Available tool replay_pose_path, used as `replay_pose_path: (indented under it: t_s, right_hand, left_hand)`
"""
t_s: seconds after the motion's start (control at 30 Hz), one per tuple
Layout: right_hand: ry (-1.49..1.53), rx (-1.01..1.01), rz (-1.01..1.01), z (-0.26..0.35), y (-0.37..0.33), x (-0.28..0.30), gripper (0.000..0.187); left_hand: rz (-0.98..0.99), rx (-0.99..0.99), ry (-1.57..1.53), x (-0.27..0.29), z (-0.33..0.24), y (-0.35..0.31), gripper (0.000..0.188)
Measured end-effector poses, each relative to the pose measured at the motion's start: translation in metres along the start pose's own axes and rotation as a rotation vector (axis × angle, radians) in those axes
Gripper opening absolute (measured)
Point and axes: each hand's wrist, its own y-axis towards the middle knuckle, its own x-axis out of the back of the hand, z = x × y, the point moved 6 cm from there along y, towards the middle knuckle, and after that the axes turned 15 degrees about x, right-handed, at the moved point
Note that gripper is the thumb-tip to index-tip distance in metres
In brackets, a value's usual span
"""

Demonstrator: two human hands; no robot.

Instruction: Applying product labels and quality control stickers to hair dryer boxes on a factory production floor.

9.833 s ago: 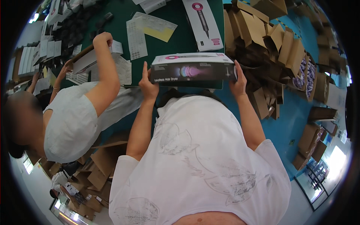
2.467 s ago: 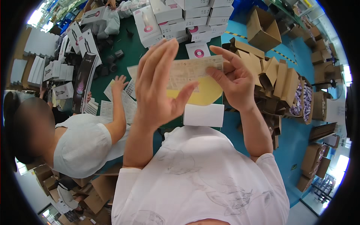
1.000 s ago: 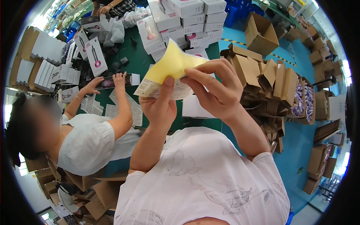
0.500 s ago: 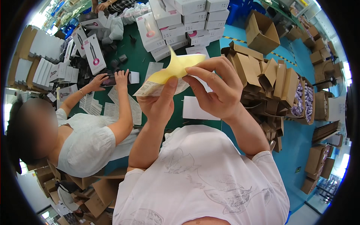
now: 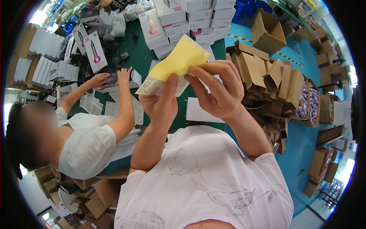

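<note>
A sheet of printed white labels with yellow backing paper is raised over the green table in front of me. My left hand grips its lower part, thumb on the front where the white printed strip shows. My right hand is closed in a pinch at the sheet's right edge, thumb against forefinger. Whether a single label is between those fingertips I cannot make out. Beneath the right hand a plain white flat box or card stack lies on the table.
White product boxes are stacked at the table's far side. To the left, a co-worker handles a box beside loose label sheets. Brown cartons crowd the right side, near bins of purple packets.
The yellow backing, curled over before, now stands up and faces me more flatly. My hands have barely shifted. The co-worker's box has turned, showing more of its white side.
</note>
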Motion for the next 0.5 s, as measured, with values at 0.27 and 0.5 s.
replay_pose_path:
  t_s: [0.27, 0.5]
  right_hand:
    - [0.097, -0.062, -0.005, -0.0059, 0.002, -0.0003, 0.036]
    - [0.139, -0.067, -0.011, -0.0072, 0.0008, 0.002, 0.037]
  left_hand:
    - [0.014, 0.002, -0.095, 0.0004, 0.0007, -0.0004, 0.029]
    - [0.179, -0.008, -0.003, 0.0006, -0.002, -0.0013, 0.052]
